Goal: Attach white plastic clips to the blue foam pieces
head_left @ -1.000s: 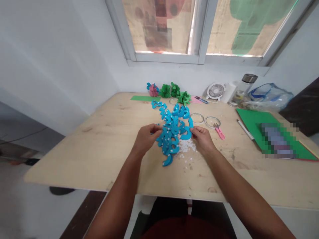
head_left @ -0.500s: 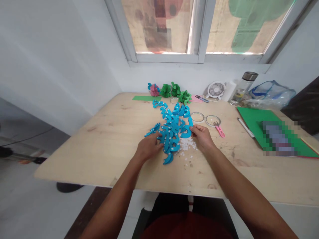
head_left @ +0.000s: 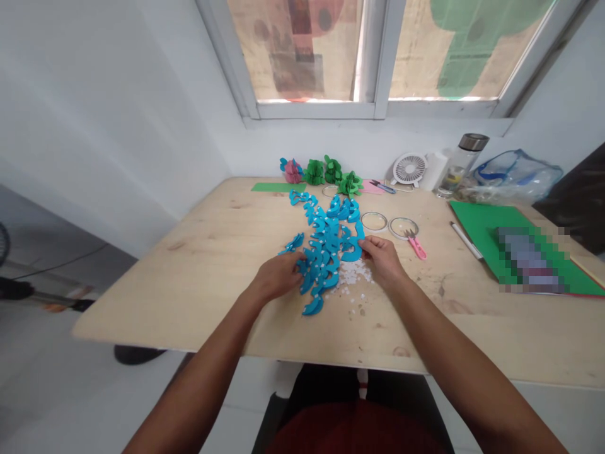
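Observation:
A spread of blue crescent-shaped foam cutouts [head_left: 326,243] lies on the wooden table [head_left: 212,265] in front of me. My left hand [head_left: 276,275] rests at the left edge of the pile, fingers curled onto the pieces. On the right edge my right hand [head_left: 384,258] pinches one blue cutout [head_left: 353,253]. Small white paper scraps [head_left: 352,277] are scattered between my hands. One blue piece [head_left: 292,243] lies apart just above my left hand.
Green and pink paper flowers [head_left: 326,171] stand at the back. Two clear rings [head_left: 390,225], pink scissors [head_left: 416,246], a pen [head_left: 466,241], a small white fan [head_left: 409,170], a bottle [head_left: 462,164], a plastic bag [head_left: 513,176] and green sheets [head_left: 477,227] lie to the right.
My left hand has dropped from the pile's upper left to its lower left edge, leaving one blue piece apart on the table. My right hand has stayed put.

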`<state>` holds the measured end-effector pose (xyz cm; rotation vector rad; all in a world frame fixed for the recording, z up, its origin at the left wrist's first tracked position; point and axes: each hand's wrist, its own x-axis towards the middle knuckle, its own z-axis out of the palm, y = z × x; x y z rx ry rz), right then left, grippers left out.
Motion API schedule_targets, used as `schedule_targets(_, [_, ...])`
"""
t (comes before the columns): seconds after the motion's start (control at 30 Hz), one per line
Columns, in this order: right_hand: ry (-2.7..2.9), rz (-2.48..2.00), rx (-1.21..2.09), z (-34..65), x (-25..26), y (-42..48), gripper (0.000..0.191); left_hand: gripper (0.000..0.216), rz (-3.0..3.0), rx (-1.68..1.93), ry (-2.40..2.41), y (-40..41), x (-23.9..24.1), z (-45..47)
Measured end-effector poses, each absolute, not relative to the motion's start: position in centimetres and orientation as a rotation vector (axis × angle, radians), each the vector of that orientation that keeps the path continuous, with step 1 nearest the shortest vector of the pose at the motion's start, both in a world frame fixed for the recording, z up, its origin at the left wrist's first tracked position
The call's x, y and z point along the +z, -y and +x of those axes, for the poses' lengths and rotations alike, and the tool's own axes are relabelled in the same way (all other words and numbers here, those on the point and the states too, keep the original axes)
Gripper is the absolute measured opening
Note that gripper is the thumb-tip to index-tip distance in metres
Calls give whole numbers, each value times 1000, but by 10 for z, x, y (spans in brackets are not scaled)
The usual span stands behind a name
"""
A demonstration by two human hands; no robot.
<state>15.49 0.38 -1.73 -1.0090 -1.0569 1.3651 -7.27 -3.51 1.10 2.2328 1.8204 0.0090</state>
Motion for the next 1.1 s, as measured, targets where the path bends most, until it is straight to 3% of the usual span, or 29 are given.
schedule_targets(0.13, [1058, -1008, 1368, 154, -18, -4, 25, 24, 2296, -123, -1853, 35, 9, -74])
schedule_targets(0.33, [1040, -997, 1394, 153, -20, -4, 21, 25, 2297, -213, -1919, 42, 6, -84])
schedule_targets(0.67, [1093, -861, 1626, 154, -22, -3, 17, 17, 2133, 50, -1787, 48, 15, -99])
schedule_targets(1.1, [1133, -731, 1877, 150, -10, 10, 16, 38, 2175, 503, -1537, 42, 59, -65])
